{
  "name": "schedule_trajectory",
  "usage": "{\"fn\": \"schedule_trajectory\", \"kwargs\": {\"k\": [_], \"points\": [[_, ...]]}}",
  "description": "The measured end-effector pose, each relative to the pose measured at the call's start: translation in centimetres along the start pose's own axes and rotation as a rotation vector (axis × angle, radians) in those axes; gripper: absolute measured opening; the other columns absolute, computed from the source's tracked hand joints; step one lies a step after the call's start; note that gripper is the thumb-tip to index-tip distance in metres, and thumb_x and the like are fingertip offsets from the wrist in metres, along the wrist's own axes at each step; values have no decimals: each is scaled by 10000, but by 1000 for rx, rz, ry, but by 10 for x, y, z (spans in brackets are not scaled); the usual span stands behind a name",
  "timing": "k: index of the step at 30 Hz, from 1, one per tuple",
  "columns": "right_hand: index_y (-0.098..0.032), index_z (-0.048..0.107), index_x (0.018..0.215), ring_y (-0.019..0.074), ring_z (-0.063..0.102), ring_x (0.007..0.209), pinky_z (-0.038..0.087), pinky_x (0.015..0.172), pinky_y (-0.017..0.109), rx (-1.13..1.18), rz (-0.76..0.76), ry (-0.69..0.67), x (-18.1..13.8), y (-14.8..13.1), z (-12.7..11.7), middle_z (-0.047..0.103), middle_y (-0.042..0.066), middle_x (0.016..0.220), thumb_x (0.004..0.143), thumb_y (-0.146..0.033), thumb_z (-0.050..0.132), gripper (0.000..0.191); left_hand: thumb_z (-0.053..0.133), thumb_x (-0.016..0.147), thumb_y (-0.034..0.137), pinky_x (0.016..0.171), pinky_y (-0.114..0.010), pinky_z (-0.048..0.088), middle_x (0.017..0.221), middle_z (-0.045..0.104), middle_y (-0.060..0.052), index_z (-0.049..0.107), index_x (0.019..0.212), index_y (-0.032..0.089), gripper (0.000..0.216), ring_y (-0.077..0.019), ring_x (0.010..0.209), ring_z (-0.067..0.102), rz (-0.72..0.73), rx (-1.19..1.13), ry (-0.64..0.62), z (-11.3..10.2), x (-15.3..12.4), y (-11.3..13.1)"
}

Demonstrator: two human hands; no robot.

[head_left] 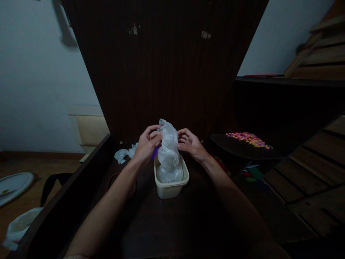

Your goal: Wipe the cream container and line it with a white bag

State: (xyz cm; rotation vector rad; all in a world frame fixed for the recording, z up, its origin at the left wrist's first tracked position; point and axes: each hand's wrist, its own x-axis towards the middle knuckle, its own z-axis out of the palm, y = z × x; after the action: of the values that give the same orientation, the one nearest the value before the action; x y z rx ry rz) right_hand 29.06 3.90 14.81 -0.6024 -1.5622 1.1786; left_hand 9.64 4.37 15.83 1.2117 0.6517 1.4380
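A crumpled, whitish translucent plastic bag (169, 144) rises out of a cream rectangular tub (170, 191) on the dark wooden surface. Its lower part lies inside the tub and its top bunches up between my hands. My left hand (148, 143) has its fingers closed on the bag's upper left side. On the other side, my right hand (191, 144) pinches the bag's right edge with bent fingers. What the bag contains, if anything, cannot be made out. A purple thing (154, 153) shows partly behind the tub, beside my left hand.
Another crumpled plastic bag (122, 156) lies left of my left hand. A dark upright panel (167, 72) stands close behind. To the right, a dark shelf (226, 144) bears many small pink and yellow pieces (249, 138). A raised side board (81, 176) borders the left.
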Motion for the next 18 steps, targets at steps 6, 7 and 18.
{"fn": "schedule_trajectory", "kwargs": {"k": [6,7,18], "points": [[-162,665,884,179,596,768,458,674,281,-683,45,-449,-10,3,3,668,30,858,725,-401,810,321,824,681,312,534,-200,504,765,637,34,588,987,225,396,-128,688,627,209,-23,149,9,6,22],[-156,669,812,171,593,723,442,662,278,-766,29,-474,-11,2,5,668,26,800,798,-364,742,221,820,691,325,545,-206,514,780,637,30,586,995,229,396,-134,707,632,235,0,152,10,6,23],[-157,646,680,171,587,615,405,598,272,-834,-91,-51,-15,10,15,680,31,675,788,-186,658,113,753,795,322,904,-318,538,1074,686,-50,593,1133,207,392,-173,966,685,211,170,-21,-5,-11,-9]]}}
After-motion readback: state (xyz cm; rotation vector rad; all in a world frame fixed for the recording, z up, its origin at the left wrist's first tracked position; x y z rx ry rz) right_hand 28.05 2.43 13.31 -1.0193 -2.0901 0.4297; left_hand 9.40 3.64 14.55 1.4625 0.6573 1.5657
